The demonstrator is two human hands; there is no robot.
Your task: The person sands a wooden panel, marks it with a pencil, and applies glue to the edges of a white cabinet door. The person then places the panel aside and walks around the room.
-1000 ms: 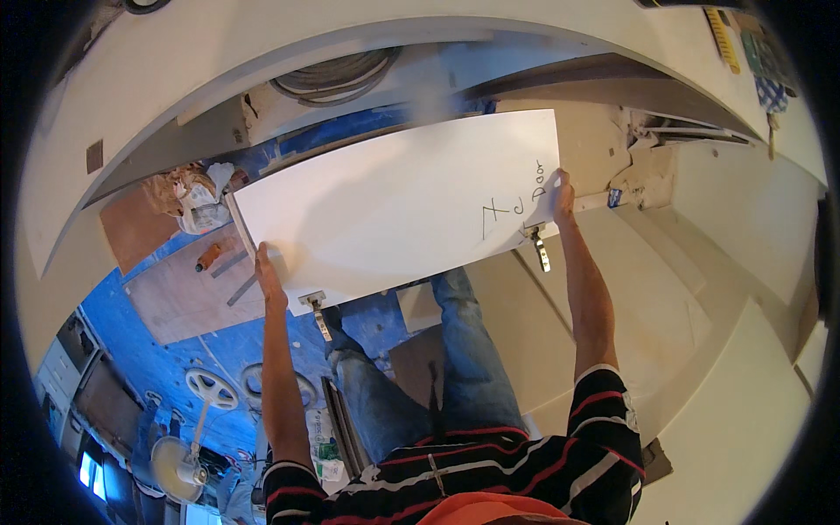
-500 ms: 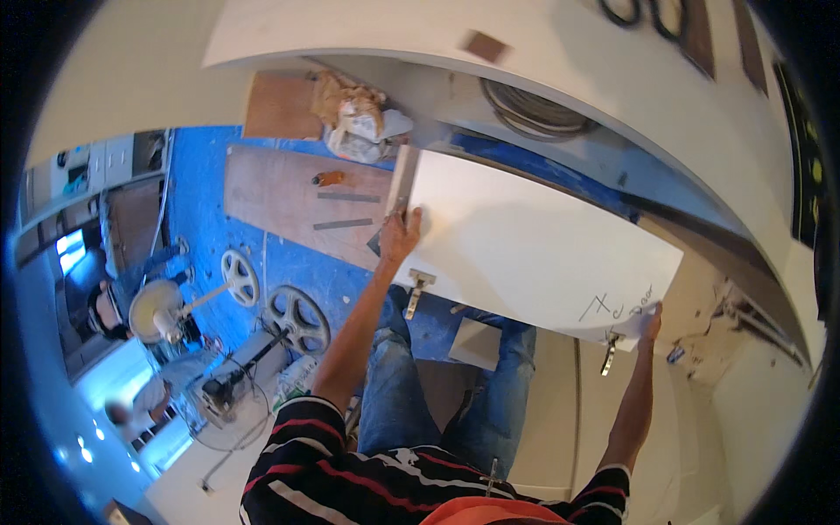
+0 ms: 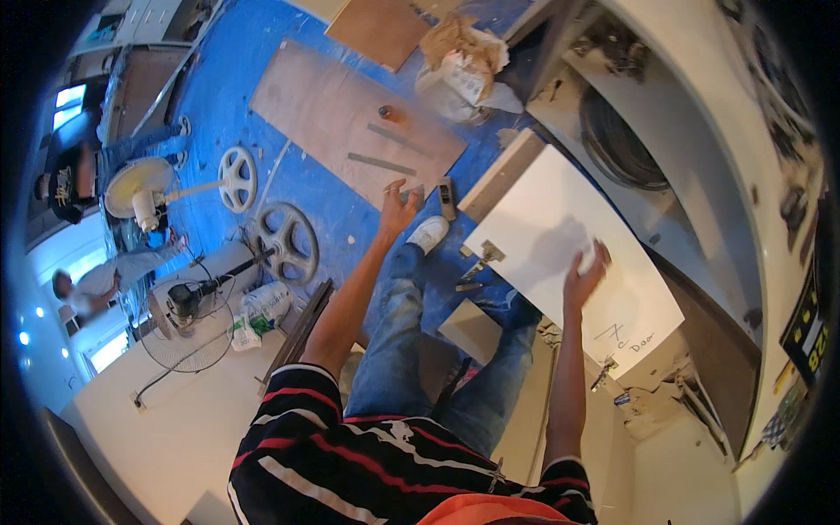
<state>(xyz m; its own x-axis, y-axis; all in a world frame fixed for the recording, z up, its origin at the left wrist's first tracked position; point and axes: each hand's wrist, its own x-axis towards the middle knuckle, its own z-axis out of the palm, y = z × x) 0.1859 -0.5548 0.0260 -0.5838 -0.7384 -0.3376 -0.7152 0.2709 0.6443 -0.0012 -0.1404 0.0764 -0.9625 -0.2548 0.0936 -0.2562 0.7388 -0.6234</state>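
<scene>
Perhaps the flat white rectangular panel (image 3: pixel 544 229) before the blue denim-clad legs (image 3: pixel 392 350) could have slipped if knocked, since the left hand (image 3: pixel 401 208), fingers parted, looked empty and the right hand (image 3: pixel 584 280), half open over the panel, gripped no edge, any contact unclear.

Bare L hand (image 3: pixel 400 208) is out in front, fingers spread & slightly bent, approx in line w/ bare L forearm (image 3: pixel 354 293), which slants fwd & to the R from a short black sleeve w/ red & white stripes (image 3: pixel 293 398). Bare R hand (image 3: pixel 584 276): fingers loosely bent, thumb apart; bare R forearm (image 3: pixel 567 385) nearly straight fwd. Hands well apart.
</scene>
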